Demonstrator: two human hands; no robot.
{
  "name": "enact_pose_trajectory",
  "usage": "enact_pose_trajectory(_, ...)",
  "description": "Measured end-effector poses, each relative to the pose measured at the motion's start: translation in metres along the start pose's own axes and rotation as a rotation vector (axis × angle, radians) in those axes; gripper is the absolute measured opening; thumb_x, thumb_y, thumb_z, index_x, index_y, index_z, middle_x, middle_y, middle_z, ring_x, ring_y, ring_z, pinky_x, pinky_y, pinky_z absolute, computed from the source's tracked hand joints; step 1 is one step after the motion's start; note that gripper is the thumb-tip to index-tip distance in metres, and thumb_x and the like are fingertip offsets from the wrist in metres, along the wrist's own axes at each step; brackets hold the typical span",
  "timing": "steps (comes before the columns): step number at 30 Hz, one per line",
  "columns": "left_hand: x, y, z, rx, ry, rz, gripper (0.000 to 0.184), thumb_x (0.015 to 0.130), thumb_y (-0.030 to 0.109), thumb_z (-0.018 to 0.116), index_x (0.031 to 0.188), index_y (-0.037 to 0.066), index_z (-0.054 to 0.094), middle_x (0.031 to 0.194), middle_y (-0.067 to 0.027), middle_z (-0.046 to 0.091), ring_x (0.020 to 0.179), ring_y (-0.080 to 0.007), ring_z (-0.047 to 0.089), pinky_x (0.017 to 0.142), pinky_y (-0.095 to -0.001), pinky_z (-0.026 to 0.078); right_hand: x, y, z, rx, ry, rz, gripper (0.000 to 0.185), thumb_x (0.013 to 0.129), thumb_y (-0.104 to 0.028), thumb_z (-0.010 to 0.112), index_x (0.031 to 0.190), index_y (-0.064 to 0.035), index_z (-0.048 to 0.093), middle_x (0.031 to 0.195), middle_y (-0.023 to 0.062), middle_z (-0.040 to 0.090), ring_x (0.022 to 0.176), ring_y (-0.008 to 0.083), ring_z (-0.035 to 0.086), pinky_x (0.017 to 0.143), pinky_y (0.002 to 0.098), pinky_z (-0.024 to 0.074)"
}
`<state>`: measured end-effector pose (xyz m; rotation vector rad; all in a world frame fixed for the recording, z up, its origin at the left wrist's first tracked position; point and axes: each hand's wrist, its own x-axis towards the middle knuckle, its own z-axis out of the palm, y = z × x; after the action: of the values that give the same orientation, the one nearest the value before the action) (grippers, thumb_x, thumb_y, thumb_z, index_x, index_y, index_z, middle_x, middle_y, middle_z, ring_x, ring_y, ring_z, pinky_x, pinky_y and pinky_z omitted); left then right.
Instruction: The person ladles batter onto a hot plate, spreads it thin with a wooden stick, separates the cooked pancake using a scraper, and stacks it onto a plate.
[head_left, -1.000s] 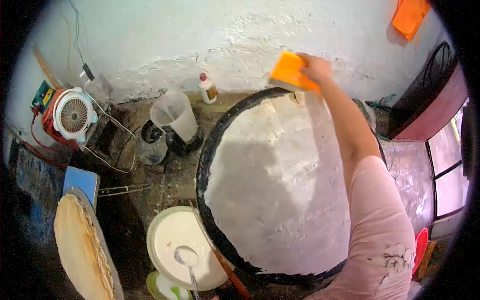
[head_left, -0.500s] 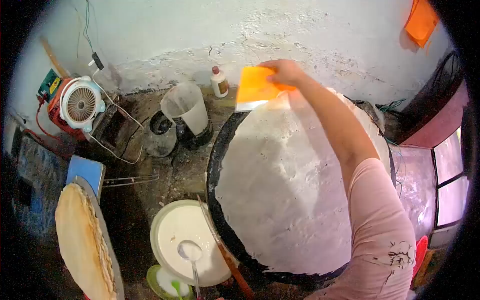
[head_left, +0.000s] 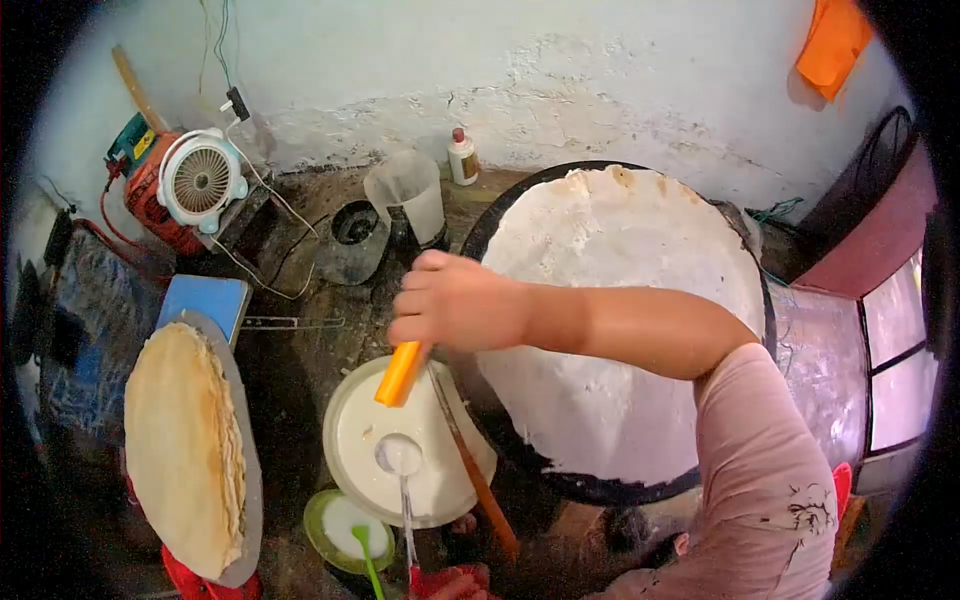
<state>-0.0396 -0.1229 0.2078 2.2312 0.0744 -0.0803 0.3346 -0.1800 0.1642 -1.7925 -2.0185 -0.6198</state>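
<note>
My right hand point(head_left: 455, 305) is closed around an orange scraper point(head_left: 400, 374), held edge-on above the far rim of the batter basin point(head_left: 340, 470). A ladle point(head_left: 406, 500) rests in the white batter, its bowl part-filled. To the right, a thin pale sheet of batter point(head_left: 610, 420) covers most of a big round black griddle point(head_left: 490, 222), with browned spots along its far edge. What appears to be my left hand point(head_left: 462, 586) shows only in part at the bottom edge, beside the ladle's handle; its grip is hidden.
A stack of flat crepes point(head_left: 180, 440) stands at left near a blue box point(head_left: 205, 300). A wooden stick point(head_left: 480, 490) leans on the basin. Nearby is a green bowl point(head_left: 325, 540) with a green spoon. Behind are a fan point(head_left: 200, 182), a clear plastic jug point(head_left: 415, 195) and a bottle point(head_left: 463, 160).
My right hand has carried the scraper from the griddle's far edge toward me and left, over the basin. The view has shifted slightly, and the left hand now shows more at the bottom.
</note>
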Motion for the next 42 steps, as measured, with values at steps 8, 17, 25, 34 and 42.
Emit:
enact_pose_trajectory(8,-0.033,0.01,-0.003,0.177,0.107,0.178,0.031,0.086,0.015,0.053,0.113,0.001,0.053,0.12,-0.017,0.048,0.099,-0.0298,0.055,0.081,-0.0375,0.046,-0.187,-0.063,-0.159,-0.272,0.237,1.561,0.047,0.076,-0.04,0.06,0.107,-0.0063,0.05,0.082,0.0174,0.062,0.076,0.0335,0.06,0.066,0.0426,0.0472)
enact_pose_trajectory(17,-0.054,-0.007,0.013,0.019,0.231,0.308,0.027,0.09,0.014,0.049,0.114,0.002,0.053,0.12,-0.0128,0.049,0.078,-0.018,0.059,0.066,-0.0272,0.048,-0.44,-0.208,-0.221,-0.385,0.408,2.232,0.052,0.061,-0.028,0.071,0.105,-0.0058,0.055,0.093,0.0155,0.063,0.087,0.0308,0.06,0.076,0.0399,0.0479)
enact_pose_trajectory(25,-0.068,0.0,0.025,-0.131,0.298,0.16,0.025,0.078,-0.001,0.055,0.102,-0.005,0.055,0.113,-0.0168,0.051,0.09,-0.0224,0.055,0.073,-0.0289,0.046,-0.348,-0.283,-0.194,-0.429,0.458,2.25,0.046,0.061,-0.022,0.07,0.1,-0.0011,0.056,0.09,0.018,0.062,0.085,0.0308,0.061,0.075,0.0393,0.0475)
enact_pose_trajectory(34,-0.079,0.007,0.025,-0.166,0.293,0.159,0.023,0.082,0.008,0.055,0.102,-0.003,0.057,0.116,-0.0128,0.051,0.098,-0.0209,0.053,0.079,-0.0286,0.044,-0.214,-0.402,-0.05,-0.061,0.694,1.891,0.044,0.067,-0.021,0.07,0.105,-0.0049,0.054,0.089,0.0186,0.062,0.085,0.0352,0.059,0.074,0.04,0.0474)
enact_pose_trajectory(42,-0.083,-0.019,0.034,-0.221,0.343,0.338,0.023,0.08,0.006,0.057,0.101,-0.004,0.057,0.112,-0.0158,0.052,0.081,-0.0202,0.057,0.066,-0.0285,0.049,-0.134,-0.409,-0.098,-0.243,0.033,1.242,0.035,0.062,-0.014,0.064,0.096,-0.0126,0.057,0.083,0.0061,0.059,0.075,0.0273,0.057,0.062,0.0371,0.0466)
